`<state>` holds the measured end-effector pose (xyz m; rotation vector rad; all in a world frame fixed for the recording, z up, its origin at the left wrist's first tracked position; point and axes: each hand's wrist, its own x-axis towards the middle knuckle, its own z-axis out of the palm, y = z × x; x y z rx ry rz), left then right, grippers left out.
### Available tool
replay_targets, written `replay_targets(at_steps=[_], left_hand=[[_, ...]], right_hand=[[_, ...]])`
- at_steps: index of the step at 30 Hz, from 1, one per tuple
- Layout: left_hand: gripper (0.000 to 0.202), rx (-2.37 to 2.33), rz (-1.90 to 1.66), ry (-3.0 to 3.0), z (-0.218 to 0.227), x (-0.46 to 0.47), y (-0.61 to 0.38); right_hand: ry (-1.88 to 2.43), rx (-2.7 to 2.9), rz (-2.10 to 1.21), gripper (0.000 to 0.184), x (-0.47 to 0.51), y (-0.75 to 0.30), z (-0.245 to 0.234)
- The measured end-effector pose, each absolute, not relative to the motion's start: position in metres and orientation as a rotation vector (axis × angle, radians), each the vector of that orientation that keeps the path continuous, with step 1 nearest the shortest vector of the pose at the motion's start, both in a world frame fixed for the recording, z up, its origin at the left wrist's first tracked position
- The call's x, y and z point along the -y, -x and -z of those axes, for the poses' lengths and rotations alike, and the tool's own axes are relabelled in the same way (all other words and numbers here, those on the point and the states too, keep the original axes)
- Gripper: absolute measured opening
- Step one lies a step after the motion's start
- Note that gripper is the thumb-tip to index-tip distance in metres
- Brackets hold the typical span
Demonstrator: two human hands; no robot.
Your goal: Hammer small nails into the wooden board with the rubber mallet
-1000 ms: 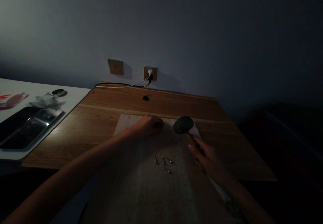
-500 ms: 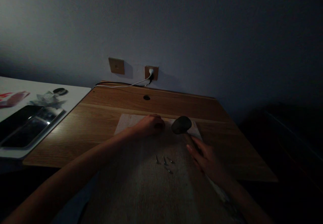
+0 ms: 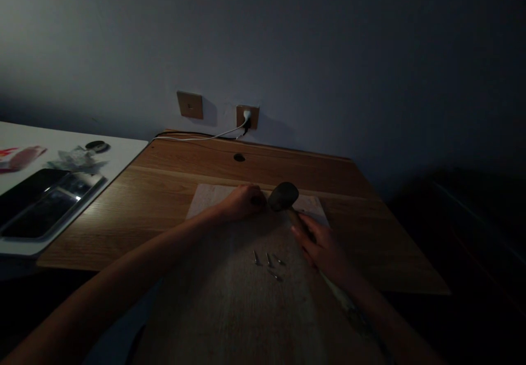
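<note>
My right hand (image 3: 319, 244) is closed round the wooden handle of a dark-headed mallet (image 3: 283, 196). The mallet's head is beside the fingers of my left hand (image 3: 243, 201), over the far part of a pale wooden board (image 3: 234, 294). My left hand is curled, and whatever its fingers may hold is hidden in shadow. Between my forearms several small metal screws or nails (image 3: 268, 259) lie on the board. The light is dim, so their exact kind is hard to tell.
The board rests on a brown wooden desk (image 3: 164, 189) against the wall. A white table (image 3: 123, 148) at left carries a clear-lidded case (image 3: 49, 206), a crumpled plastic bag (image 3: 78, 159) and a dark round object (image 3: 97, 146). Cables run to a wall socket (image 3: 247, 117).
The mallet and my right hand have moved left and slightly away from me, bringing the mallet's head closer to my left hand. My left hand has barely shifted; the screws or nails lie as before.
</note>
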<state>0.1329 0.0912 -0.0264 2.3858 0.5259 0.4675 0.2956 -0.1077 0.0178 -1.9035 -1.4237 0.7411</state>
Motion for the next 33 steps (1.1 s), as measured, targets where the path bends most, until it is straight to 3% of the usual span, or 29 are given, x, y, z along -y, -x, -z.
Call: replay_targets(at_steps=[7,16,33], left_hand=[[0.014,-0.554,-0.466,-2.410,0.024,-0.091,-0.131],[0.018,-0.585,-0.435,-2.406,0.023,-0.089,-0.130],[0.018,-0.582,-0.463,-2.386,0.025,-0.089,-0.131]], right_hand=[[1.962,1.469,-0.697,0.041,0.101,-0.290,-0.015],[2.046,1.442,-0.693,0.054,0.106,-0.284,-0.020],[2.044,1.490,-0.649,0.050,0.109,-0.286,-0.014]])
